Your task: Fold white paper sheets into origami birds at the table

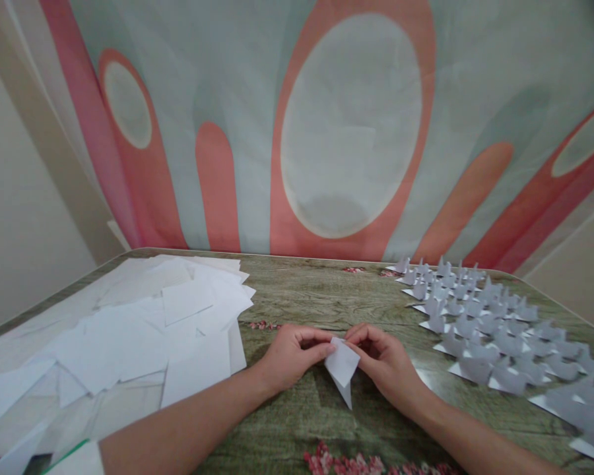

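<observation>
A small piece of folded white paper (pixel 343 364) hangs between my two hands, just above the wood-patterned table. It has a square flap on top and a pointed tail slanting down toward me. My left hand (pixel 297 353) pinches its upper left edge between thumb and fingers. On the other side, my right hand (pixel 383 359) grips the upper right edge the same way. Some fingertips behind the paper are hidden.
Loose white paper sheets (pixel 198 359) lie in an overlapping heap on the left. Rows of folded white paper figures (pixel 490 323) stand on the right. The table (pixel 297 290) has pink flower prints, and a patterned curtain (pixel 255 132) hangs behind its far edge.
</observation>
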`<state>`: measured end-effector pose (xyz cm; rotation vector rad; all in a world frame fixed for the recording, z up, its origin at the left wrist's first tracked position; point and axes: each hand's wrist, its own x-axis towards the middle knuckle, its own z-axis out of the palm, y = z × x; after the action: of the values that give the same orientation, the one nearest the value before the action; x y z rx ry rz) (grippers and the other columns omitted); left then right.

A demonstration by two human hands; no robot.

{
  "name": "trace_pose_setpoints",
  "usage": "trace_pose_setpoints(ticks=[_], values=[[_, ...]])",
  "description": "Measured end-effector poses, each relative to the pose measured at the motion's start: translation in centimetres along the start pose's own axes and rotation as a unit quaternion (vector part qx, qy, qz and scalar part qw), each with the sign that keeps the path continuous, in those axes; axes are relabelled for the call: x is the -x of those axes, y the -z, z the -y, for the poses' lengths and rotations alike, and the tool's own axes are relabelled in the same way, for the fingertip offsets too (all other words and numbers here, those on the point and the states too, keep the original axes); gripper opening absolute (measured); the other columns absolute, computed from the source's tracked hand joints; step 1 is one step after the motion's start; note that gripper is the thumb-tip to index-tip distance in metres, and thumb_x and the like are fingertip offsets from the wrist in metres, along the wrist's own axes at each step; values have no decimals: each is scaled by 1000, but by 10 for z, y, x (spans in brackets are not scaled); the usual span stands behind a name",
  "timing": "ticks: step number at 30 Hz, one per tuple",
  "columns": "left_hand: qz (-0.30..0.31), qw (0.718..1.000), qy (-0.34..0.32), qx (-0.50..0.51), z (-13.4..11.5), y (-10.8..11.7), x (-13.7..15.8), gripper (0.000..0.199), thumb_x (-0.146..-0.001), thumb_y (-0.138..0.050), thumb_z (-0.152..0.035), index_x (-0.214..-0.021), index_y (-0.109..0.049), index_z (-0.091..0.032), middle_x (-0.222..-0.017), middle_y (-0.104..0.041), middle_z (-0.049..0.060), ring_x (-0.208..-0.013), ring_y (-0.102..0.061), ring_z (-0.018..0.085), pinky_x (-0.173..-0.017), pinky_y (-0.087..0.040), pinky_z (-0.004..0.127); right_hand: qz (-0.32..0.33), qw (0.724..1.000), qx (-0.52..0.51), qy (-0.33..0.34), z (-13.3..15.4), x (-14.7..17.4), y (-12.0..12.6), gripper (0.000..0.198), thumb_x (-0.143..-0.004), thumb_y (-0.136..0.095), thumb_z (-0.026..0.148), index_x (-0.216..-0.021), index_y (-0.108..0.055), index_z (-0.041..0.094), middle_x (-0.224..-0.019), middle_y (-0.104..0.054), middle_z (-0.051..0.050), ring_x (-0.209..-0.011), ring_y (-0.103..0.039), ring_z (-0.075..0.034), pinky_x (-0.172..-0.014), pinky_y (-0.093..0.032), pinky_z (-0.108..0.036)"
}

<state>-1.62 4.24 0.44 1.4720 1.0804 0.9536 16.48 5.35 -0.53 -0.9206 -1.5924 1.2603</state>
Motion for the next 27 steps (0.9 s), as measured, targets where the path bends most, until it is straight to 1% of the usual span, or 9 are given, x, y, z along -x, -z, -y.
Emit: trace_pose_setpoints(ticks=[5, 10, 13, 20, 27], values=[[3, 1000, 1, -6, 2, 1, -1, 27, -77, -62, -31, -96, -70, -14, -87, -72, 6, -73, -63, 18, -67, -47, 25, 3, 1000, 11, 8, -4, 0, 1, 18, -79, -61, 33, -71, -56, 18, -77, -57, -2, -71, -52, -13, -63, -42, -25], [16, 1000, -12, -21, 0, 2, -1, 28, -79, -58, -32, -98, -70, -14, -88, -71, 7, -77, -62, 18, -71, -47, 26, 4, 999, 31, 3, -6, -1, 3, 18, -79, -60, 34, -72, -57, 17, -78, -58, -3, -71, -53, -14, -63, -42, -26], [12, 1000, -7, -21, -2, 2, -1, 28, -79, -58, -32, -96, -70, -13, -88, -71, 7, -77, -61, 18, -71, -47, 27, 3, 999, 41, 4, -5, 0, 4, 19, -79, -60, 35, -73, -57, 17, -78, -59, -3, -71, -53, -15, -62, -43, -26], [-10, 1000, 6, -27, -6, -1, -1, 24, -76, -58, -29, -88, -72, -13, -79, -71, 6, -67, -60, 16, -63, -45, 23, 11, 998, 63, 22, -5, 0, 4, 19, -80, -59, 35, -72, -57, 18, -79, -60, -4, -71, -54, -15, -62, -43, -26], [-3, 999, 8, -31, -7, -2, 0, 23, -76, -57, -27, -85, -72, -12, -74, -69, 5, -63, -58, 14, -60, -43, 22, 27, 996, 82, 27, -5, -1, 4, 18, -79, -59, 33, -70, -58, 18, -80, -60, -4, -72, -56, -15, -62, -43, -25]])
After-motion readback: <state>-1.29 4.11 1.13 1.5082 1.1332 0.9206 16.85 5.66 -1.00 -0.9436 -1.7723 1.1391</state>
